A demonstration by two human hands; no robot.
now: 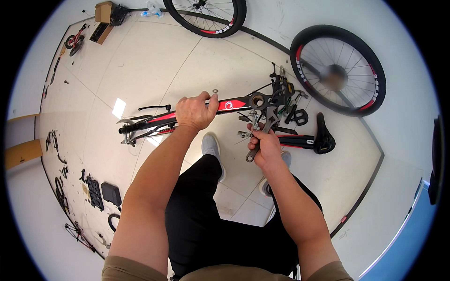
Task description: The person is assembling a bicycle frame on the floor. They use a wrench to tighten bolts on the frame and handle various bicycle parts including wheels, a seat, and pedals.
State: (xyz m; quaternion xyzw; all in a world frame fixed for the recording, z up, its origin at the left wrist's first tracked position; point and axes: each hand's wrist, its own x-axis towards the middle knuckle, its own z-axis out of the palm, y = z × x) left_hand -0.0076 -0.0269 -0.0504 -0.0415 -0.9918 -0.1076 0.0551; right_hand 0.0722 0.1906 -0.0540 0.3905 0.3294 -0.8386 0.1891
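My left hand (194, 111) is closed around the red and black tube of a bicycle frame (228, 106). The frame runs left to right in front of my legs, its forked end (127, 129) at the left. At its right end, a round metal-lined opening (258, 100) faces up. In my right hand (267, 149) is a grey adjustable wrench (271, 118), its fingers closed around the handle. The jaw end lies just below and right of that opening; whether it touches the frame I cannot tell. A small metal ring (215, 91) lies on the floor beyond my left hand.
Beyond the frame's right end are heaped bicycle parts, including a black pedal (300, 117). A black saddle (323, 136) lies further right. Two wheels (307, 86) (239, 21) lean by the wall. A black tool case (111, 193) and cardboard box (104, 13) stand at left.
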